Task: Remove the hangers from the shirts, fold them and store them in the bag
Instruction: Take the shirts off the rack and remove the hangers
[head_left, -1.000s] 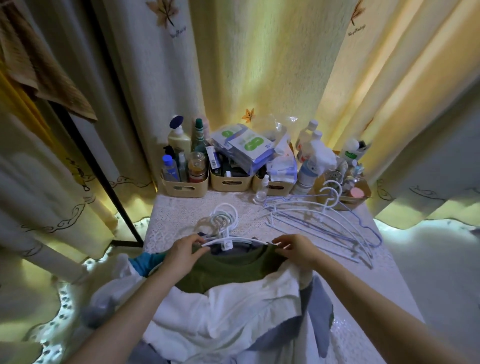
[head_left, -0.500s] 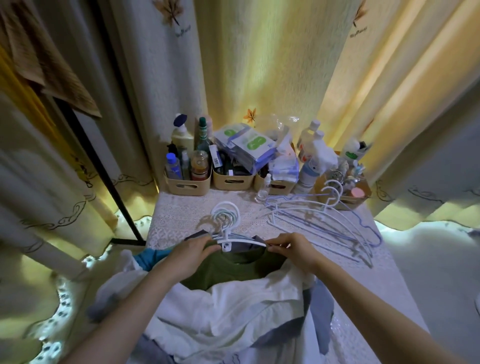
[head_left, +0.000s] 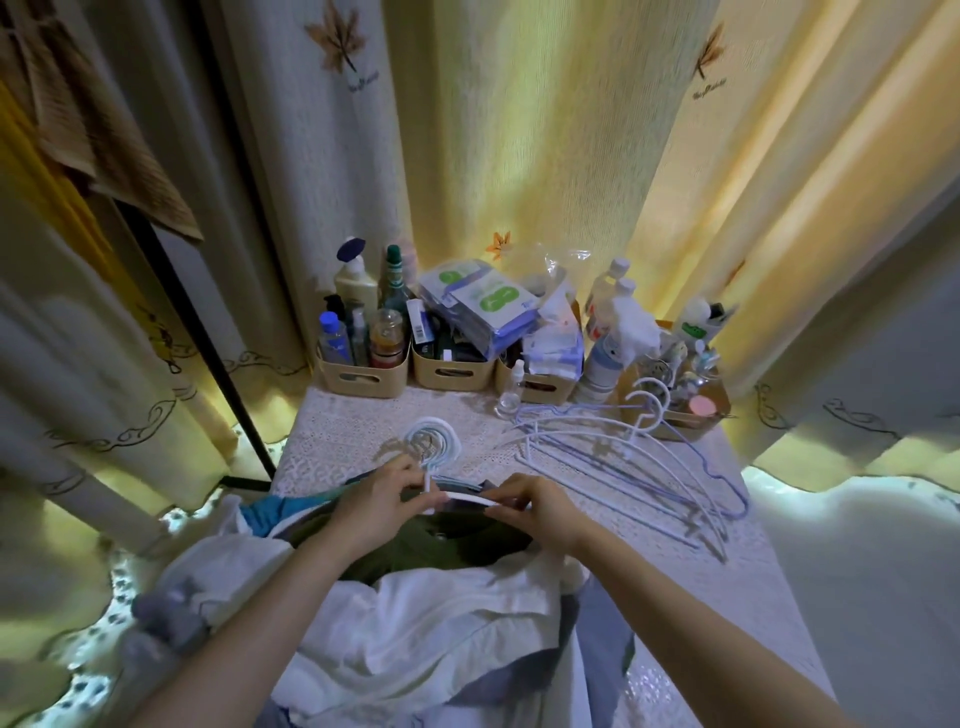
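**Several hangers freed, most shirts left**

Several bare hangers (head_left: 623, 470) lie on the table (head_left: 701, 545) beside the shirt pile (head_left: 415, 608). The left hand (head_left: 374, 512) and right hand (head_left: 540, 512) each pinch the white hanger (head_left: 467, 498) in the green shirt (head_left: 447, 545). Nothing looks folded; no bag is in view.

1 wide-angle head view, forward and down, close over the table (head_left: 353, 421) (curtains (head_left: 519, 156) beyond)

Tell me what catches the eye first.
The left hand and right hand pinch a white plastic hanger at centre, over a dark green shirt in the clothes heap. To the right, bare white and blue hangers litter the lace-covered table; beige bins of bottles line its far edge.
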